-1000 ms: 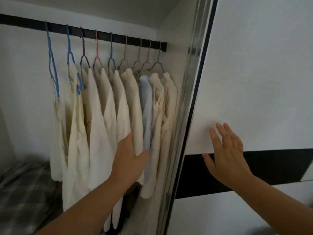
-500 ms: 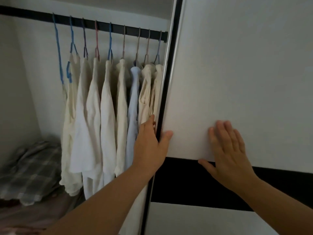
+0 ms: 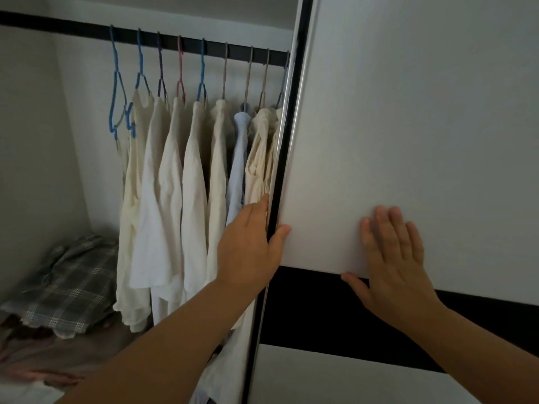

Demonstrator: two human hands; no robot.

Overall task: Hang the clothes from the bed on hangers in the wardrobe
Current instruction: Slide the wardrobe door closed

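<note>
Head camera, looking forward and slightly down: my left hand (image 3: pixel 248 246) now grips the leading edge of the sliding wardrobe door (image 3: pixel 408 126), fingers reaching behind the dark frame strip, thumb hooked onto the white front. A second ago this hand was pressed against the hanging shirts; it has left them and taken the door. My right hand (image 3: pixel 390 263) lies flat and spread on the door panel, palm just above the black band (image 3: pixel 379 322), as before. The door has slid leftward and now covers the rightmost garment. Beyond my left hand, the clothes (image 3: pixel 175 199), cream and white shirts with one pale blue, hang in a row on hangers (image 3: pixel 201 71) from the dark rail (image 3: pixel 73 26). One blue hanger (image 3: pixel 116 106) at the left end looks empty. A plaid cloth (image 3: pixel 70 284) lies crumpled on the wardrobe floor. I judge the hanging is finished and I am closing up.
</note>
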